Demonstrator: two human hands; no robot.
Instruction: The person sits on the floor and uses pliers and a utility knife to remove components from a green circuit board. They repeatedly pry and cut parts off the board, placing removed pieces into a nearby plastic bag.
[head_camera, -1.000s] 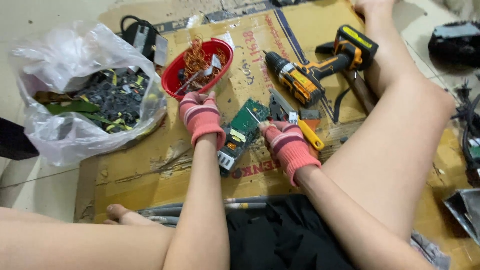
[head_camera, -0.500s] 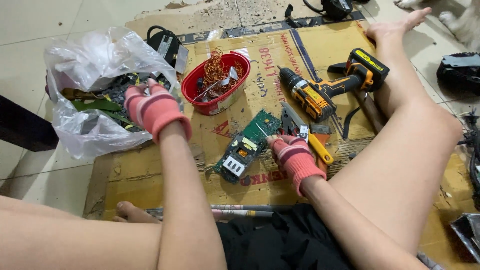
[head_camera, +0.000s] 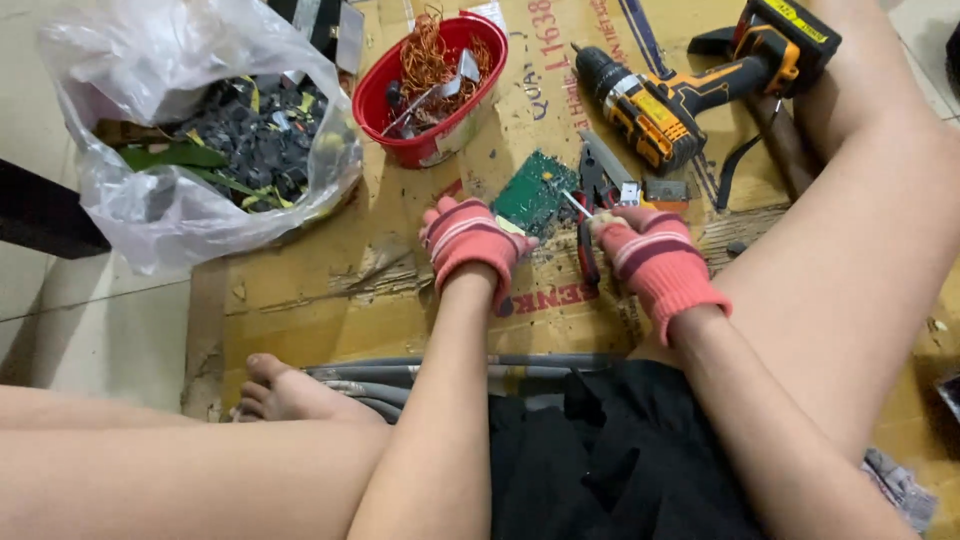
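Observation:
A green circuit board (head_camera: 537, 188) lies on the cardboard (head_camera: 300, 310) in front of me. My left hand (head_camera: 468, 245), in a pink striped glove, grips the board's near edge. My right hand (head_camera: 652, 258), gloved the same way, is closed on pliers (head_camera: 592, 190) with red and black handles, their jaws at the board's right edge. A small white piece shows between the pliers and the board. The lower part of the board is hidden under my left hand.
A red bowl (head_camera: 400, 125) of copper wire stands beyond the board. A clear plastic bag (head_camera: 160, 215) of dark scrap parts sits at the left. A yellow and black cordless drill (head_camera: 680, 95) lies at the right by my leg. Grey cables (head_camera: 450, 365) run under my arms.
My left hand has come back from the plastic bag to the circuit board. My right hand stayed by the pliers. The view has moved closer.

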